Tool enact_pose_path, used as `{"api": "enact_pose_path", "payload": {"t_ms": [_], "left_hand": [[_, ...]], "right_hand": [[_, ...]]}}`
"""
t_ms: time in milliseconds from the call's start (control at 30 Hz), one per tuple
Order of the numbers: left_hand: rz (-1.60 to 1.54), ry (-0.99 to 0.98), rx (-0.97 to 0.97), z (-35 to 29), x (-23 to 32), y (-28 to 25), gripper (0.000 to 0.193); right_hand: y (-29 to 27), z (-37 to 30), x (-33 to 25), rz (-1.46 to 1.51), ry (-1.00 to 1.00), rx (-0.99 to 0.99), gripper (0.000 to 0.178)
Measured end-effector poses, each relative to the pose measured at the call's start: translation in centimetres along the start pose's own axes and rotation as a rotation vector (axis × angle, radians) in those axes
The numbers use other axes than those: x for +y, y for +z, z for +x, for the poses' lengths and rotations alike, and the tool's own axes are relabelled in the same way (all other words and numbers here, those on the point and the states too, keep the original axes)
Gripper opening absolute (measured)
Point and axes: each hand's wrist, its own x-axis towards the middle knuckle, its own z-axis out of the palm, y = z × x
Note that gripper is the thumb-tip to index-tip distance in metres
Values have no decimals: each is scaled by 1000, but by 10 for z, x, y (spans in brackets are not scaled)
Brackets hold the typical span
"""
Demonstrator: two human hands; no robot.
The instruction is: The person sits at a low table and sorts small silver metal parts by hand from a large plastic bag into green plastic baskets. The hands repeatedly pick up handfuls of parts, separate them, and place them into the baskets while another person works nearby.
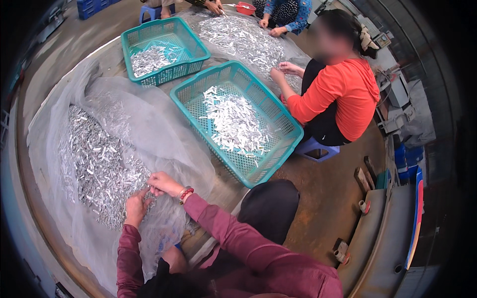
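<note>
A broad pile of small silvery pieces [99,164], looking like little fish, lies on a pale mesh net [164,129] to my left. My left hand [135,206] rests at the pile's near right edge with its fingers drawn together. Just beyond it, my right hand [165,184], with a red bead bracelet at the wrist, is closed in a pinch. The fingertips of both hands nearly meet over the pile. Whatever they hold is too small to make out. A green plastic basket [196,126] with a heap of paler silvery pieces [233,121] stands ahead of my right hand.
A second green basket [166,27] with fewer pieces stands farther back. Another net-borne pile [238,39] lies at the far side. A person in an orange top [343,94] sits on a low stool [318,149] at the right. Other people's hands [271,27] work at the back.
</note>
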Motion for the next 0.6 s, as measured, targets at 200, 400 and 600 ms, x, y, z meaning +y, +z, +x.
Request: {"api": "enact_pose_path", "payload": {"t_ms": [200, 400, 600], "left_hand": [[11, 127, -35, 5, -10, 34, 42], [80, -20, -115, 17, -34, 14, 33], [112, -84, -244, 44, -11, -2, 26]], "right_hand": [[-9, -8, 18, 691, -32, -111, 14], [13, -1, 46, 527, -27, -123, 16], [4, 7, 67, 667, -27, -114, 19]]}}
